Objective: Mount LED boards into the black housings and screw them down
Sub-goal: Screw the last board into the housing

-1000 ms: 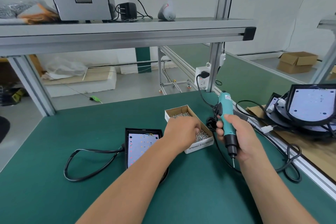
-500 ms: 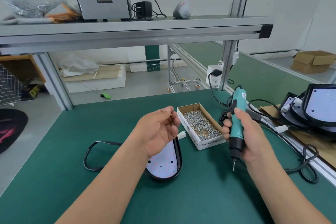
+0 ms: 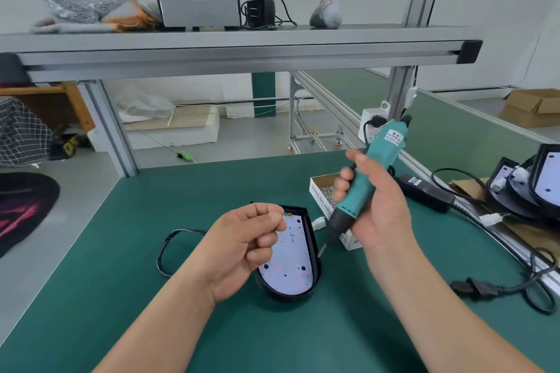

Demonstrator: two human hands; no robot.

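A dark green matted workbench [image 3: 91,297] fills the lower view, with a grey aluminium-framed shelf [image 3: 242,48] spanning above it. At the far right edge, on brown cardboard, lies a stack of black housings with pale boards [image 3: 545,188].

Near the middle of the bench lies a black plastic housing, rounded at the near end [image 3: 285,297]. A pale lilac LED board dotted with red and orange points [image 3: 291,260] is seated inside it. A black cable [image 3: 163,248] loops off its left side.

The right hand [image 3: 381,215] grips a teal electric screwdriver [image 3: 385,145], fingers wrapped round its barrel. The tool is tilted, and its bit tip [image 3: 322,248] is just above the housing's right rim.

The left hand [image 3: 242,248] hovers over the housing's left side. Its fingers are curled, with thumb and forefinger tips pressed together. I cannot tell whether anything is pinched between them.

Behind the right hand is a small white-sided cardboard box of silver screws [image 3: 319,201], partly hidden by the fingers.
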